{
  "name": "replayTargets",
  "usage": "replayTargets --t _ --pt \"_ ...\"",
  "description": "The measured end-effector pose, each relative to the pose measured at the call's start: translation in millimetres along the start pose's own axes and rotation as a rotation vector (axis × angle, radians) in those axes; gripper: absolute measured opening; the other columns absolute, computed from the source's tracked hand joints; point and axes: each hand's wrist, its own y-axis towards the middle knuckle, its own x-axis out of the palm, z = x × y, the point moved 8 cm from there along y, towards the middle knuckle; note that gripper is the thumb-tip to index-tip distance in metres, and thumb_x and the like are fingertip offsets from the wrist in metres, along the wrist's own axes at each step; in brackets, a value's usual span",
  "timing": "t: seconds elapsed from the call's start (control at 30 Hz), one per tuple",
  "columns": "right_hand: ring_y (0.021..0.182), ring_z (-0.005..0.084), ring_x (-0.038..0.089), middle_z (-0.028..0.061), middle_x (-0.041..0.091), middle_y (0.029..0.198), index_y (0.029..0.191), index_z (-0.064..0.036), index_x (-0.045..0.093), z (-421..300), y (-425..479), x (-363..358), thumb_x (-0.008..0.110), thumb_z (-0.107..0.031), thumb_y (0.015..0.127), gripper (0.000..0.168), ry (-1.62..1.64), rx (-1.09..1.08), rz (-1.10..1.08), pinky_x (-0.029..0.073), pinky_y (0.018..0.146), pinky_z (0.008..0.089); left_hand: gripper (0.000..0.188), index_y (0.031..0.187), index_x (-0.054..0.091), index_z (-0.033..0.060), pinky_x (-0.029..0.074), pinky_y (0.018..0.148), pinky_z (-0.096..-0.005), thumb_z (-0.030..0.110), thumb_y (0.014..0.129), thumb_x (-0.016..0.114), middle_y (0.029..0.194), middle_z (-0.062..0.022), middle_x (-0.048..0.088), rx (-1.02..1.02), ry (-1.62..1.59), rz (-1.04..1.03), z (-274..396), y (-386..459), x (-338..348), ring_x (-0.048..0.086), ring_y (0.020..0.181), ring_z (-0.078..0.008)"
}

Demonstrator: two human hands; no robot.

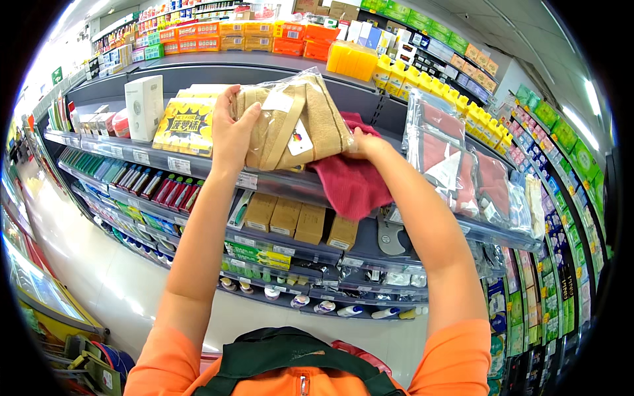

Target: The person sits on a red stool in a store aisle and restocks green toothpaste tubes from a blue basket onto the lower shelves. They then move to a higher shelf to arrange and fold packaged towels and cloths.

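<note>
My left hand (235, 123) grips the left side of a folded tan textile in a clear plastic bag (277, 128), thumb on its front. The bag bears a white label and a hang tag, and is held tilted above the shelf edge. At the bag's lower right corner is my right hand (364, 143), with a crimson cloth (349, 183) under it that hangs over the shelf's front. The right fingers are partly hidden, so whether they pinch the bag, the cloth or both cannot be told.
Yellow packets (184, 126) and a white box (144, 109) stand left on the same shelf. Bagged pink and grey textiles (443, 153) lie to the right. Brown cartons (285, 216) fill part of the shelf below. Orange boxes (198, 37) and yellow bottles (411, 79) line the top.
</note>
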Motion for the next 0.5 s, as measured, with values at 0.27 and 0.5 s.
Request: replayTargets --t 0.27,0.5 --pt "0.127 0.0327 0.038 0.0186 0.034 0.139 0.137 -0.013 0.031 -7.4 10.9 -14.7 0.035 -0.054 0.09 0.064 0.105 -0.067 -0.305 0.032 0.104 0.0392 0.045 0.123 0.049 0.0033 0.044 0.091 -0.0297 0.011 0.083 0.065 0.124 -0.015 0.049 0.066 0.259 0.035 9.9 -8.0 -3.7 0.052 0.11 -0.0208" --pt "0.116 0.0323 0.053 0.0209 0.054 0.125 0.127 -0.008 0.054 -50.1 -115.4 -34.3 0.032 -0.045 0.094 0.054 -0.269 -0.245 -0.019 0.041 0.097 0.0388 0.046 0.121 0.049 -0.0027 0.04 0.095 -0.0315 0.012 0.081 0.067 0.119 -0.0167 0.053 0.026 0.125 0.046 8.3 -4.0 -4.6 0.052 0.11 -0.0229"
